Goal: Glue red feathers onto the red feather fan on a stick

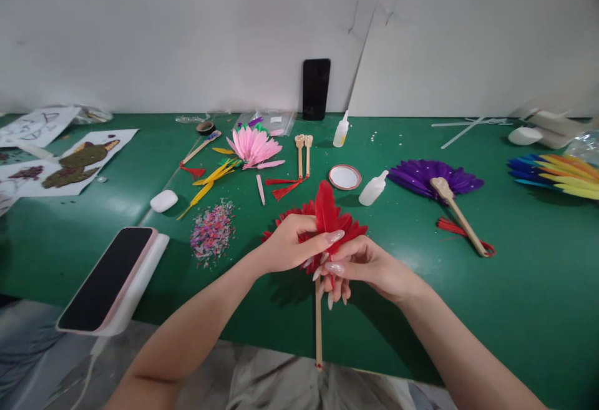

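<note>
A red feather fan (322,216) on a thin wooden stick (319,329) is held above the green table (491,310), stick pointing toward me. My left hand (290,244) is closed on the fan's lower left, with a finger pressed across the feathers. At the point where the feathers meet the stick, my right hand (365,266) pinches from the right. One red feather stands taller than the others at the top.
A phone (105,279) rests on a white case at front left. Behind lie confetti scraps (213,229), a pink feather fan (253,145), wooden handles (303,154), two glue bottles (373,188), a lid (345,177), a purple fan (433,179) and a rainbow fan (561,174).
</note>
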`<state>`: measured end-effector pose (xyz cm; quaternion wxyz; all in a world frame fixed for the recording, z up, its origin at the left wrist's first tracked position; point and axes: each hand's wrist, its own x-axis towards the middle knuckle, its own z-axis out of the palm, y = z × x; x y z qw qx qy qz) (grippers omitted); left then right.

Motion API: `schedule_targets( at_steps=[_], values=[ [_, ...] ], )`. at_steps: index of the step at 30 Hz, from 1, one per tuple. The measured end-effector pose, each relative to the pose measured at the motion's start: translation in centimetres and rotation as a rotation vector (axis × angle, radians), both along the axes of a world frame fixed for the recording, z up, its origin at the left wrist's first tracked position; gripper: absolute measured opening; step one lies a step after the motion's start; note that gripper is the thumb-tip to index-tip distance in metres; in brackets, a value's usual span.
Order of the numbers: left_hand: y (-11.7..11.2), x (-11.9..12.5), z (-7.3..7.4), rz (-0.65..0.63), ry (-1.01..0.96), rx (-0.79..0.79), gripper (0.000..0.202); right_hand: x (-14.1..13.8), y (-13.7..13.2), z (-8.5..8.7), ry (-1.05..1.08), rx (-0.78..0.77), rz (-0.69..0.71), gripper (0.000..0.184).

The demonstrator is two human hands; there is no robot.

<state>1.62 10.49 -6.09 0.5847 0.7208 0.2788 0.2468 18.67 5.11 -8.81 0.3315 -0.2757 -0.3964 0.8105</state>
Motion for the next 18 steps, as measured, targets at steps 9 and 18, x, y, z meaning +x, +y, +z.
schedule_targets(
  at_steps=[9,18],
  values=[
    [-0.04,0.03,0.08,-0.029,-0.007,0.053,0.034,-0.06,0.1,-0.01,0.001,-0.004,-0.013,0.012],
    [-0.04,0.1,-0.01,-0.003,-0.02,-0.001,0.035,0.51,0.22,0.5,0.009,0.02,0.029,0.018]
  ],
)
